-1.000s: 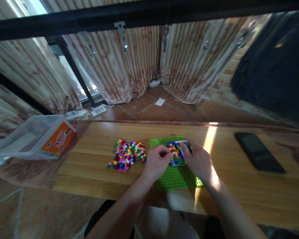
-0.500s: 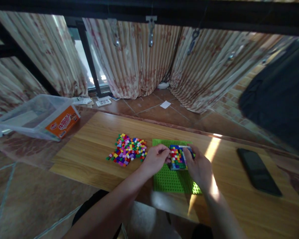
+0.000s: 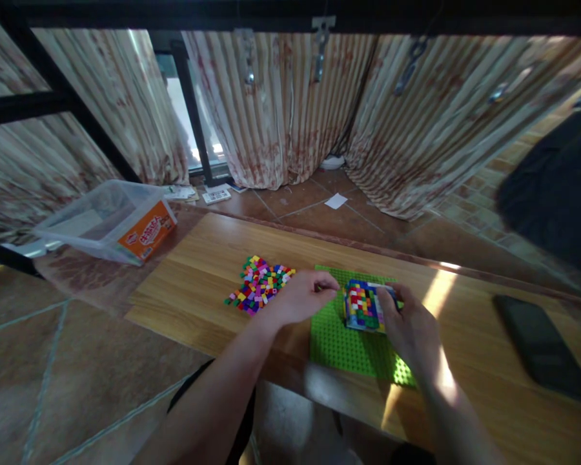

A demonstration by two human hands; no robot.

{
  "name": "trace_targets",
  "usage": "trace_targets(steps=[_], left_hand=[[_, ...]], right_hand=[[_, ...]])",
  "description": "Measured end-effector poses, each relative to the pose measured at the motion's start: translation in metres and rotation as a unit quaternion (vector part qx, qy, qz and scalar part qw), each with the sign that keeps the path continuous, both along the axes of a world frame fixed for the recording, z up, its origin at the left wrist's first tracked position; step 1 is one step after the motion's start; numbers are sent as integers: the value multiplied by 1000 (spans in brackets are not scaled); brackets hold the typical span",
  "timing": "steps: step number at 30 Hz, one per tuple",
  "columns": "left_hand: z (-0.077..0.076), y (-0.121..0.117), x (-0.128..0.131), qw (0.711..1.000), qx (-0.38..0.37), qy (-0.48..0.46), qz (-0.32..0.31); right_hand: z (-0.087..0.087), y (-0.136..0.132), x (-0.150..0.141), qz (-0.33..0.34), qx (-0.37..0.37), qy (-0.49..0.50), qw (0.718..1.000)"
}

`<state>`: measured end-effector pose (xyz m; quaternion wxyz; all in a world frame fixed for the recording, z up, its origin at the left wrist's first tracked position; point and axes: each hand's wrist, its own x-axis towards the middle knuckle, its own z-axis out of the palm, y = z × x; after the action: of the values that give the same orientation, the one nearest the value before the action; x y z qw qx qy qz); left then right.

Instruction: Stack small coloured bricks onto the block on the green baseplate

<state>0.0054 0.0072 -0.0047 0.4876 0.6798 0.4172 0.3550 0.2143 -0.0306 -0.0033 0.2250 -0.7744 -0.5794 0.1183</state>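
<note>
My right hand (image 3: 413, 328) grips the right side of a block of multicoloured toy bricks (image 3: 362, 305), its thumb lying over the top face. The block is held over a green studded baseplate (image 3: 336, 352), and I cannot tell whether they touch. Just left of the block is my left hand (image 3: 304, 296), apart from it, with thumb and fingers curled together in a pinch. Whatever may be between those fingertips is too small to make out. Beyond the left wrist lies a pile of loose small coloured bricks (image 3: 260, 284), partly covered by that hand.
A black phone (image 3: 542, 342) rests on the right of the wooden table (image 3: 198, 271). At the far left stands a clear plastic bin (image 3: 101, 242) with an orange label. Pleated curtains (image 3: 281, 110) hang behind, and dark cloth (image 3: 556, 187) shows at right.
My left hand has drawn back a little leftward from the brick block, leaving a gap. My right hand keeps its hold. The whole view has shifted, so things appear further right.
</note>
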Motion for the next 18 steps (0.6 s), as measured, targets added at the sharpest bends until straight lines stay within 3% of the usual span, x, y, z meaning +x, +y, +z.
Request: trace_targets(steps=[3, 6, 18], left_hand=[[12, 6, -40, 996, 16, 65, -56], [16, 7, -62, 992, 40, 104, -50], [7, -3, -52, 943, 151, 290, -67]], right_hand=[[-2, 0, 1, 4, 15, -1, 1000], [-2, 0, 2, 4, 15, -4, 1000], [3, 1, -2, -4, -12, 8, 1000]])
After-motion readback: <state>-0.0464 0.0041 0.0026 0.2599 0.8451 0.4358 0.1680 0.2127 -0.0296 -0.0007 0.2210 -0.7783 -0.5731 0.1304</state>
